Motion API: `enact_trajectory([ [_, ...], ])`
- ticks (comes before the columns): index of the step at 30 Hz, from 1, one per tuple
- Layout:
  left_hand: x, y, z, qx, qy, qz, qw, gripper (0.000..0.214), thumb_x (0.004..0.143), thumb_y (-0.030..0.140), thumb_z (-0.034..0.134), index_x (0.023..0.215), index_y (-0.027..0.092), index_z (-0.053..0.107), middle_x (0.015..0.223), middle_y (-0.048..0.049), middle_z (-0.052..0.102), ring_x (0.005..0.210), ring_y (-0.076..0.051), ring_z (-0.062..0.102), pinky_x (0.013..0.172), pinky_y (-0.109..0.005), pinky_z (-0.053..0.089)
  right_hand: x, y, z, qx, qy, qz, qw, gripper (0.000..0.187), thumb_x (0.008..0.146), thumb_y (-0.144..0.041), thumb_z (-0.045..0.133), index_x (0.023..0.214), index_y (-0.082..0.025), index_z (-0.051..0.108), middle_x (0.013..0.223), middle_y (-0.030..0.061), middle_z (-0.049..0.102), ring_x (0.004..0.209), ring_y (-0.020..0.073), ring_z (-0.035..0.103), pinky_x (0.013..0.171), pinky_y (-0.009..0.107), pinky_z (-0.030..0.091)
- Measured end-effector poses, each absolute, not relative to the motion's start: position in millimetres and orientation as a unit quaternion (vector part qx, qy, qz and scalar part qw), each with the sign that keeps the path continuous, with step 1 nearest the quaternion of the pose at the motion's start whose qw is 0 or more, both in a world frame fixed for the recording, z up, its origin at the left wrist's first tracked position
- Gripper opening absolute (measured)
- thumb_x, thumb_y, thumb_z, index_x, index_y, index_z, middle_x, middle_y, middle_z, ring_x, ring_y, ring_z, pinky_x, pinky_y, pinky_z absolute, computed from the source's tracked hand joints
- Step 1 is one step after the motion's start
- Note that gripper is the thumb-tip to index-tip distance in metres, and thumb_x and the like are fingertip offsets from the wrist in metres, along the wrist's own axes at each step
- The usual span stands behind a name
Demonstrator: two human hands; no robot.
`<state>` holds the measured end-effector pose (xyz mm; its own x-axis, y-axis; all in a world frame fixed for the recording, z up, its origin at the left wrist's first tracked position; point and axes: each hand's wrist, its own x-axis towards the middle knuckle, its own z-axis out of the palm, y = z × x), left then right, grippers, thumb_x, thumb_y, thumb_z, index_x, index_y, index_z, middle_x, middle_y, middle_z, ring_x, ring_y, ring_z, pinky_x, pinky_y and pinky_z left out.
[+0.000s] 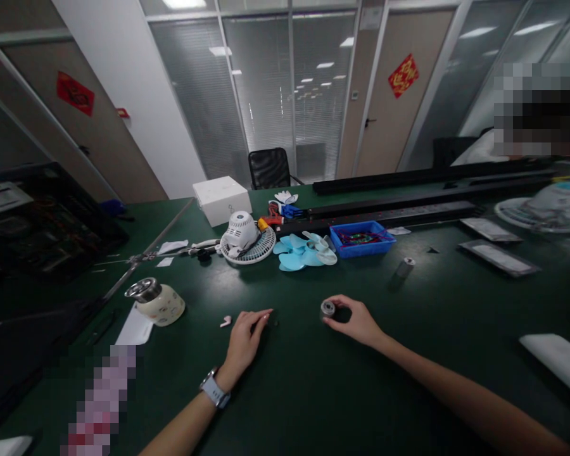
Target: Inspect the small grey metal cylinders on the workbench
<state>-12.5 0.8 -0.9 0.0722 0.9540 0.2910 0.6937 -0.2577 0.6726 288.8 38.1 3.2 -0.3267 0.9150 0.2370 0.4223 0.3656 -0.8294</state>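
My right hand [356, 322] grips a small metal cylinder [327, 310] between thumb and fingers, and its round, ringed end faces up. To the left, my left hand [247, 335], with a watch [215, 387] on its wrist, is low over the table. Its thumb and fingertips are pinched together; whatever is between them is too small to make out. A tiny dark piece [276, 323] lies by those fingertips. Beside the left hand is a pink earbud [225, 322]. A similar metal cylinder [406, 267] stands farther off to the right.
Across the green table [285, 405] lie blue fan blades [304, 252], a white fan body [241, 237], a blue tray [363, 240] of wires and a white box [223, 199]. A cream bottle [164, 305] stands left. Black rails [432, 180] run along the back; another person sits far right.
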Motion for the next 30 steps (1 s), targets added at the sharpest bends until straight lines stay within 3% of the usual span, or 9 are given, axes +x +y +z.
enact_trajectory([
  [6, -14, 4, -7, 0.684, 0.601, 0.363, 0.199, 0.034, 0.093, 0.035, 0.042, 0.114, 0.023, 0.065, 0.080, -0.0025, 0.067, 0.079, -0.020, 0.061, 0.074, -0.032, 0.048, 416, 47, -15, -0.608, -0.645, 0.190, 0.422, 0.048, 0.069, -0.047, 0.071, 0.106, -0.016, 0.063, 0.101, 0.0113, 0.070, 0.089, 0.0245, 0.068, 0.086, 0.042, 0.054],
  [12, -14, 4, -6, 0.682, 0.598, 0.365, 0.211, 0.031, 0.091, 0.030, 0.037, 0.100, 0.021, 0.065, 0.079, -0.0020, 0.064, 0.079, -0.020, 0.060, 0.074, -0.032, 0.046, 488, 51, -26, -0.709, -0.538, 0.072, 0.450, 0.061, 0.066, -0.059, 0.066, 0.107, -0.014, 0.061, 0.099, 0.0133, 0.070, 0.088, 0.0276, 0.068, 0.080, 0.043, 0.054],
  [14, -14, 3, -6, 0.679, 0.600, 0.364, 0.215, 0.031, 0.090, 0.027, 0.035, 0.092, 0.020, 0.065, 0.078, -0.0025, 0.064, 0.078, -0.020, 0.060, 0.074, -0.032, 0.045, 479, 49, -21, -0.713, -0.550, -0.053, 0.432, 0.066, 0.070, -0.058, 0.063, 0.116, -0.012, 0.057, 0.113, 0.0178, 0.065, 0.104, 0.0323, 0.062, 0.090, 0.049, 0.048],
  [17, -14, 3, -6, 0.678, 0.596, 0.370, 0.222, 0.031, 0.088, 0.024, 0.033, 0.085, 0.020, 0.063, 0.077, -0.0028, 0.063, 0.078, -0.020, 0.059, 0.074, -0.032, 0.044, 437, 45, -5, -0.660, -0.602, -0.209, 0.398, 0.066, 0.078, -0.050, 0.060, 0.129, -0.010, 0.047, 0.133, 0.0211, 0.051, 0.125, 0.0343, 0.046, 0.106, 0.056, 0.028],
  [19, -14, 3, -7, 0.673, 0.595, 0.372, 0.233, 0.030, 0.085, 0.021, 0.033, 0.078, 0.020, 0.061, 0.073, -0.0021, 0.062, 0.074, -0.019, 0.058, 0.072, -0.030, 0.043, 397, 44, 7, -0.601, -0.678, -0.193, 0.376, 0.054, 0.082, -0.043, 0.058, 0.127, -0.013, 0.051, 0.132, 0.0175, 0.053, 0.126, 0.0304, 0.046, 0.109, 0.054, 0.023],
  [22, -15, 3, -9, 0.657, 0.613, 0.365, 0.244, 0.025, 0.078, 0.016, 0.033, 0.063, 0.020, 0.053, 0.060, 0.0007, 0.054, 0.062, -0.016, 0.054, 0.062, -0.026, 0.039, 326, 44, 21, -0.490, -0.812, -0.035, 0.314, 0.037, 0.086, -0.039, 0.056, 0.119, -0.021, 0.060, 0.121, 0.0100, 0.062, 0.119, 0.0246, 0.052, 0.107, 0.048, 0.031],
  [25, -15, 2, -9, 0.650, 0.625, 0.358, 0.240, 0.022, 0.073, 0.015, 0.033, 0.056, 0.021, 0.046, 0.052, 0.0028, 0.046, 0.054, -0.014, 0.048, 0.056, -0.024, 0.034, 256, 44, 23, -0.380, -0.881, 0.103, 0.263, 0.035, 0.084, -0.044, 0.060, 0.114, -0.028, 0.065, 0.128, 0.0068, 0.058, 0.128, 0.0252, 0.044, 0.105, 0.048, 0.034],
  [28, -14, 1, -8, 0.658, 0.622, 0.353, 0.235, 0.020, 0.070, 0.016, 0.032, 0.055, 0.021, 0.044, 0.051, 0.0032, 0.045, 0.052, -0.014, 0.047, 0.056, -0.024, 0.033, 204, 46, 16, -0.309, -0.910, 0.117, 0.252, 0.031, 0.080, -0.045, 0.066, 0.108, -0.030, 0.069, 0.139, 0.0053, 0.050, 0.137, 0.0267, 0.031, 0.111, 0.051, 0.023],
  [30, -13, 1, -7, 0.663, 0.620, 0.351, 0.230, 0.020, 0.069, 0.016, 0.032, 0.054, 0.021, 0.044, 0.050, 0.0032, 0.045, 0.052, -0.014, 0.046, 0.056, -0.024, 0.032, 185, 48, 9, -0.297, -0.915, 0.108, 0.249, 0.023, 0.080, -0.041, 0.066, 0.100, -0.030, 0.072, 0.138, 0.0047, 0.050, 0.138, 0.0260, 0.031, 0.112, 0.050, 0.022],
])
